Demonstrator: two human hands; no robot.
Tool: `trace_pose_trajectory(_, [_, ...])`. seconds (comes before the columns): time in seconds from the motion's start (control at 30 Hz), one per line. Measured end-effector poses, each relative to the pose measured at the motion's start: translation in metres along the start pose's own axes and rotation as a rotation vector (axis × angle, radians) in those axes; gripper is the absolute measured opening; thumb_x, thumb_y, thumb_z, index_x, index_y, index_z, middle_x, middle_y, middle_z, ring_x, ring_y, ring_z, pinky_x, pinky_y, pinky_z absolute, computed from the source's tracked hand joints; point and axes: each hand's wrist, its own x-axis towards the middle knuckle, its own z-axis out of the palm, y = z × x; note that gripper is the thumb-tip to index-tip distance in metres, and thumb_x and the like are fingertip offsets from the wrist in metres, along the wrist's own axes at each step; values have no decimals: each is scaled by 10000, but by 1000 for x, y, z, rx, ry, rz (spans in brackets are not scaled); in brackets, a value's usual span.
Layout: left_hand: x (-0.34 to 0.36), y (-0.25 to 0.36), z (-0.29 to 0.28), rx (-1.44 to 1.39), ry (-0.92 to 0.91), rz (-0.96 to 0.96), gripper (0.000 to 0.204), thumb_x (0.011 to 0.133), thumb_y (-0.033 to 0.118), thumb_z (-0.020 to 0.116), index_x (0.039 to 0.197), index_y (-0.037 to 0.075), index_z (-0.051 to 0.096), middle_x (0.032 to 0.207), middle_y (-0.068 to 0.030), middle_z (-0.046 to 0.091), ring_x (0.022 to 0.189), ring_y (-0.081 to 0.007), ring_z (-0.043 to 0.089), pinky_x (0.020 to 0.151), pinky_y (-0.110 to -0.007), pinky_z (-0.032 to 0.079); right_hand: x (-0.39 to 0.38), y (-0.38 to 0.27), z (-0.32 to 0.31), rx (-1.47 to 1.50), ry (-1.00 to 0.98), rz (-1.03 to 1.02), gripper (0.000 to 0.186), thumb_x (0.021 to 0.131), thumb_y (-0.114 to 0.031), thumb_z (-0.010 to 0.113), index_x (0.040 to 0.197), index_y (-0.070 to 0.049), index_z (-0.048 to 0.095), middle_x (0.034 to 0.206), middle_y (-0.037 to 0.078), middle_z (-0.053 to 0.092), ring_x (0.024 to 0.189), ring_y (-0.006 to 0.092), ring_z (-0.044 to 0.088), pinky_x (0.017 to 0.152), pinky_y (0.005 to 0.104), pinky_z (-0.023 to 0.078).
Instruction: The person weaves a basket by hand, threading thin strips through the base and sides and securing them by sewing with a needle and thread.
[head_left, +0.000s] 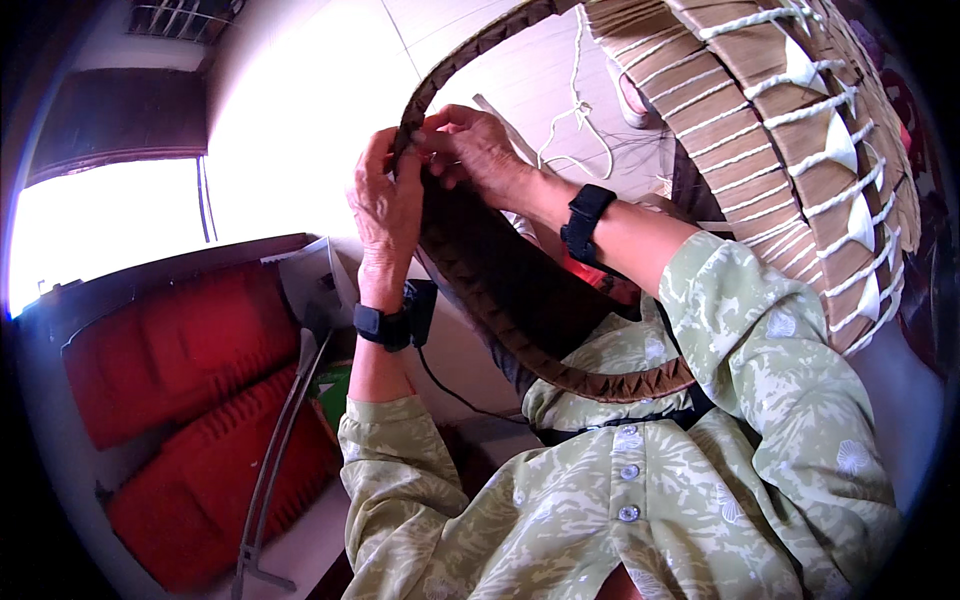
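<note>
Nearest, below both hands, is the pale green patterned shirt (pixel 630 490), and a pleated brown band (pixel 600 384) curves across its front, then runs up to the fingers. The left hand (pixel 385 205) pinches that band between thumb and fingertips; the right hand (pixel 480 160), just beside it, has its fingers bent against the same spot (whether they grip or merely press, I cannot tell). Each wrist wears a black strap. To the right of the right hand, a big rounded brown form (pixel 745 150) is lashed with white cord. Left of and below the left hand are red ridged pieces (pixel 185 350) and a curved metal frame (pixel 270 475). Beyond the right hand, loose white cord (pixel 580 112) loops over the pale floor (pixel 480 60); farther off, left of the left hand, a window (pixel 110 225) glares.
</note>
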Motion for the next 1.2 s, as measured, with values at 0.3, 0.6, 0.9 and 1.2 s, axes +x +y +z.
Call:
trace_pose_trajectory(0.3, [12, -9, 8, -62, -23, -202, 267, 954, 269, 659, 941, 2, 666, 769, -83, 678, 690, -134, 620, 632, -305, 493, 2, 7, 4, -102, 98, 86, 118, 958, -181, 593, 1025, -101, 647, 777, 21, 668, 593, 112, 615, 451, 249, 479])
trace_pose_trajectory(0.6, [11, -34, 28, 253, -3, 163, 167, 924, 241, 632, 955, 83, 588, 811, -166, 662, 754, -385, 637, 643, -464, 472, -43, -79, 42, -1284, 118, -107, 258, 815, -203, 622, 954, 5, 687, 933, 226, 716, 901, 368, 703, 801, 448, 560])
trace_pose_trajectory(0.9, [13, -19, 47, 240, -48, 146, 178, 1000, 230, 555, 946, 63, 586, 833, -177, 667, 778, -396, 632, 666, -488, 473, -251, -289, 25, -1246, 19, -889, 169, 925, -49, 661, 1092, -43, 691, 949, 34, 719, 858, 96, 669, 691, 234, 543])
trace_pose_trajectory(1.2, [0, -24, 9, 236, -46, 203, 254, 972, 216, 614, 1121, 10, 622, 1021, -219, 686, 930, -396, 660, 796, -469, 512, -220, -332, -169, -1224, 293, -437, 645, 926, -528, 656, 1188, 61, 668, 1048, 72, 698, 978, 116, 610, 879, 259, 471])
